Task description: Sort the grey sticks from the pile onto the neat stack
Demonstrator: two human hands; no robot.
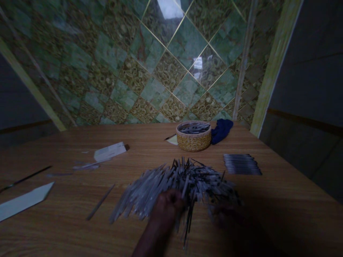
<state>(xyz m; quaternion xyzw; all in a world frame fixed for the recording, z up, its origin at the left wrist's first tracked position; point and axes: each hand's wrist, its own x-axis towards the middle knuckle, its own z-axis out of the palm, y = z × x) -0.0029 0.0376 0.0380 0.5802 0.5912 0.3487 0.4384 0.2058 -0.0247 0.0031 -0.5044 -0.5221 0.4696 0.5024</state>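
A wide pile of thin pale translucent sticks with dark ends, like pens or pen tubes [150,189], lies across the middle of the wooden table. My left hand [166,202] is at the pile's near side, its fingers curled in a pinch around a pale pen-like stick [185,185] that points up. Several dark sticks [189,217] jut from the pile toward me, between my hands. Over the pile's right front is my right hand [227,212], in deep shadow and blurred; its fingers are hard to make out, and a pale stick lies close to it.
Behind the pile stands a woven basket [193,142] full of similar sticks, with a dark blue cloth [222,130] beside it. A neat row of sticks [242,164] lies at right. White card pieces [110,151], a single stick [100,202], a dark rod [29,176] and a pale strip [25,201] are at left.
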